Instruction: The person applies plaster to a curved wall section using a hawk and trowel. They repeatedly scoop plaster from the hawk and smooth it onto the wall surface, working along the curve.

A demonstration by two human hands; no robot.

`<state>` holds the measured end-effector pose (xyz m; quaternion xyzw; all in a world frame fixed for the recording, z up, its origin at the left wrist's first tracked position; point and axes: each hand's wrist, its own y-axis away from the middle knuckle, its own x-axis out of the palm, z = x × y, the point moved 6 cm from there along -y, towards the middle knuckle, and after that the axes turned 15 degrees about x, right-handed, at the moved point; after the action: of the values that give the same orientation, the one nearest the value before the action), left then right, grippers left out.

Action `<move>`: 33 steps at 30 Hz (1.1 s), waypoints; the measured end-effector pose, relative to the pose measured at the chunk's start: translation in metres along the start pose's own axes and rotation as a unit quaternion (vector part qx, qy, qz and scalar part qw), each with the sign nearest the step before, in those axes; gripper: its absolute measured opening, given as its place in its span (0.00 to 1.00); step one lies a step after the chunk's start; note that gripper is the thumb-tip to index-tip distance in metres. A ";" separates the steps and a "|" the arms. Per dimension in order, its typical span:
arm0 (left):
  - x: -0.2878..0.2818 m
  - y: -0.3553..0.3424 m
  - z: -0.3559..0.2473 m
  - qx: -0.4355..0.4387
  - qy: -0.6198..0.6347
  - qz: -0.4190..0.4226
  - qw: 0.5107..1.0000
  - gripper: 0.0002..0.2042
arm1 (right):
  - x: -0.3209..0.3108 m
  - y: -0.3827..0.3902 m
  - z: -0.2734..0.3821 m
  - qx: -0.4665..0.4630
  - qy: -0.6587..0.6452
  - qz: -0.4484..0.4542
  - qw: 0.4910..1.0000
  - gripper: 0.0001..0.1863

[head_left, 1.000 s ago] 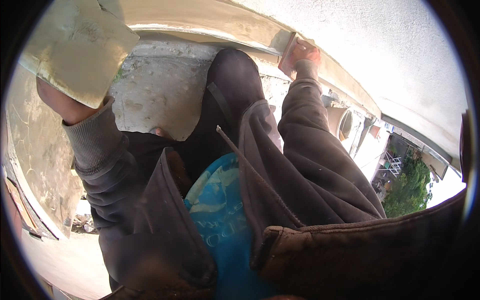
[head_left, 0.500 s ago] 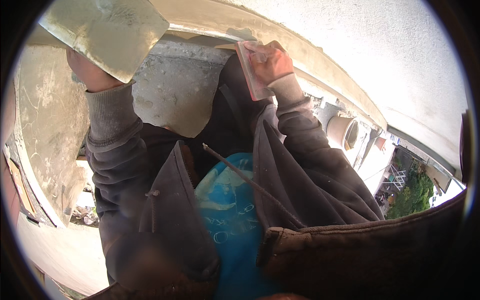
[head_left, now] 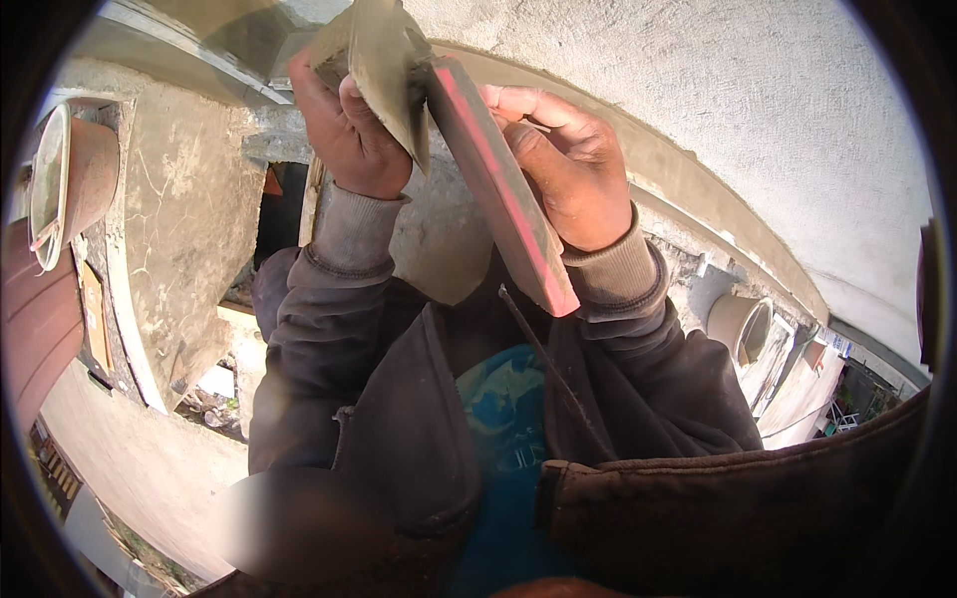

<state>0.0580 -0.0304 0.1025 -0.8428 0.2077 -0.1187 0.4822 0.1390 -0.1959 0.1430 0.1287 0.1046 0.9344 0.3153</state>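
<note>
Jacket: dark brown, soft and worn, ribbed cuffs, nearest the camera; a blue shirt shows between its open fronts.
Right hand (head_left: 563, 164): fingers wrapped around the float (head_left: 498, 189), a long flat block with a red edge, held on edge at centre.
Left hand (head_left: 344, 130): clenched on the handle of the hawk (head_left: 384, 75), a thin grey plate crusted with mortar, touching the float's far end.
Step, as judged: scraping mortar between the tools; keep the plate steady and the float edge flat against it.
Wall (head_left: 758, 110): rough grey render, far right.
Ledge (head_left: 184, 229): bare cement, left, below.
Bucket (head_left: 70, 179): brown, round, far left.
</note>
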 end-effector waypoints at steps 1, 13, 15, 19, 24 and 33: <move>0.002 0.000 -0.006 0.030 -0.024 0.014 0.999 0.27 | 0.000 -0.002 -0.002 0.012 -0.007 0.003 1.000 0.15; -0.013 -0.005 0.020 -0.049 -0.018 -0.028 0.998 0.24 | -0.082 0.011 -0.024 0.141 -0.075 0.051 0.986 0.18; -0.025 -0.018 0.026 -0.043 0.091 -0.055 0.993 0.25 | -0.115 0.002 -0.048 0.139 0.127 -0.065 0.980 0.17; -0.033 -0.017 0.019 -0.035 0.199 -0.139 0.970 0.25 | -0.095 -0.030 -0.078 -0.048 0.502 -0.287 0.815 0.15; -0.045 -0.016 0.021 -0.051 0.255 -0.143 0.955 0.24 | -0.077 -0.071 -0.113 -0.030 0.583 -0.360 0.728 0.19; -0.053 -0.021 0.029 -0.052 0.233 -0.096 0.966 0.24 | -0.066 -0.061 -0.117 0.056 0.640 -0.279 0.713 0.20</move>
<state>0.0277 0.0255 0.1063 -0.8315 0.2388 -0.3466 0.3624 0.1884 -0.2027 0.0043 -0.5179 0.3652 0.6549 0.4117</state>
